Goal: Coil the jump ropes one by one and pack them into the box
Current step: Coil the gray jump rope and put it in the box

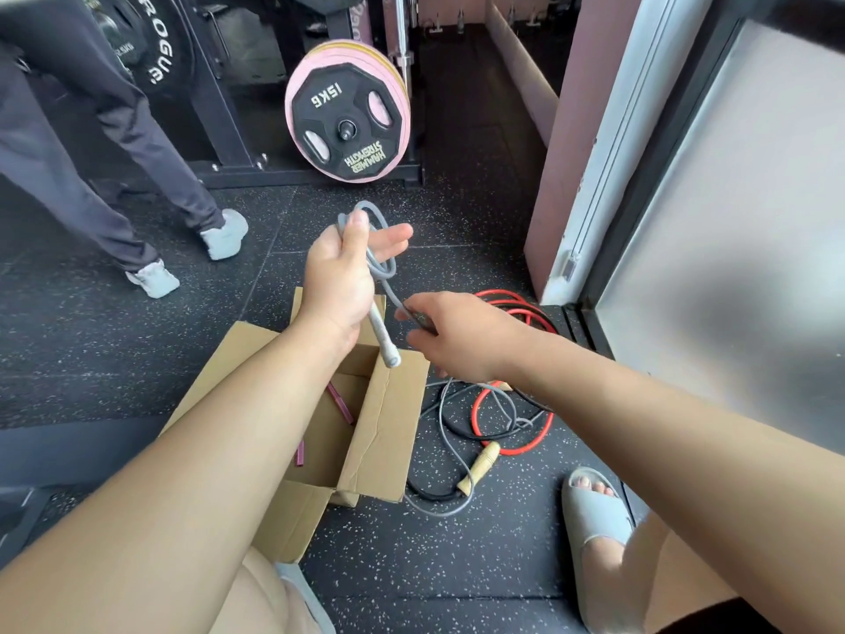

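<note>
Jump ropes show in three places: in the hands, in the box and on the floor. The grey jump rope (383,263) is held up in the air above the far end of the open cardboard box (384,432). The left hand (338,276) grips it, thumb pressed down on a few loose loops of cord gathered at the top of the hand, while the other fingers reach forward, only partly curled, with the loops passing round them. From under that hand the rope's pale grey handle (383,334) hangs slanting down over the box's opening. The right hand (452,336) is just beside it, lower and to the right, pinching the free run of the same grey cord between thumb and fingertips; the rest of its fingers are hidden behind the hand. Inside the box two dark pink handles (340,404) lie partly hidden by the left forearm. On the speckled black floor (137,350) to the right of the box lies a tangle of cords: a red rope (475,414), a black rope (439,494) with a wooden handle (478,466), and grey cord trailing through them. A foot in a grey sandal (594,510) rests near the tangle. Further off stand a black and pink weight plate (347,116) and another person's legs in dark trousers (91,176).
</note>
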Demonstrator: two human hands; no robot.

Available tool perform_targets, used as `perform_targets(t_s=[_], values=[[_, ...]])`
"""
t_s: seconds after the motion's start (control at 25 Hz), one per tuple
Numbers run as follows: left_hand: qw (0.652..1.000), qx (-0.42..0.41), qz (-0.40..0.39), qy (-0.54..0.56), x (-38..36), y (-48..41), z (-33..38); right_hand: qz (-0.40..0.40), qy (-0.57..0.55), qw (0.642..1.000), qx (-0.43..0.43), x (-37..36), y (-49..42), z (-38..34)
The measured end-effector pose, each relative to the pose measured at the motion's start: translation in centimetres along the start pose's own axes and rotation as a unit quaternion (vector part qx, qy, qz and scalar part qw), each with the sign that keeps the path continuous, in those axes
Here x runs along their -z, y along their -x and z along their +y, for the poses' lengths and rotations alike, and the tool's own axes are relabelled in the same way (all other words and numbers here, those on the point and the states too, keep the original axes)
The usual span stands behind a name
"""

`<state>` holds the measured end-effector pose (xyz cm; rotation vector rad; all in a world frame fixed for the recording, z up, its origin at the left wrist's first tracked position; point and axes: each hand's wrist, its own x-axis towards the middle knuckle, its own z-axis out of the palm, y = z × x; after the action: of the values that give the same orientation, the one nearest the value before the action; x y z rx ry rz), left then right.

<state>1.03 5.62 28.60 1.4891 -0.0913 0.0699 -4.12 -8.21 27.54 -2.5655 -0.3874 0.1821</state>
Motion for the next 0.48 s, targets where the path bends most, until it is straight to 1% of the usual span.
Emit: perform_targets(t_s=[0.04, 0.08, 0.16, 0.2, 0.24, 0.32, 0.4, 0.48], values=[[0.997, -0.011, -0.003, -0.071, 0.3, -0.2, -0.4, 0.023, 0.011, 0.999, 0.022, 0.2, -0.1, 0.4], [0.986, -0.026, -0.009, -0.161, 0.6, -0.3, -0.8, 0.051, 0.022, 0.998, 0.04, 0.6, -0.1, 0.6], [0.945, -0.048, -0.034, -0.323, 0.9, -0.5, -1.2, 0.091, 0.016, 0.994, 0.056, 1.6, -0.3, 1.5], [0.927, -0.047, -0.056, -0.367, 1.0, -0.6, -1.3, 0.103, -0.008, 0.993, 0.062, 2.1, -0.4, 2.1], [0.917, -0.036, -0.088, -0.387, 1.0, -0.6, -1.3, 0.112, -0.033, 0.991, 0.069, 2.5, -0.5, 2.6], [0.907, 0.004, -0.171, -0.386, 0.8, -0.2, -1.3, 0.112, -0.061, 0.987, 0.098, 2.7, -0.4, 3.2], [0.906, 0.048, -0.254, -0.335, 0.3, 0.8, -1.5, 0.123, -0.076, 0.98, 0.135, 2.7, -0.3, 3.3], [0.919, 0.088, -0.295, -0.246, -0.3, 1.6, -1.3, 0.16, -0.108, 0.969, 0.154, 2.9, -0.3, 3.5]])
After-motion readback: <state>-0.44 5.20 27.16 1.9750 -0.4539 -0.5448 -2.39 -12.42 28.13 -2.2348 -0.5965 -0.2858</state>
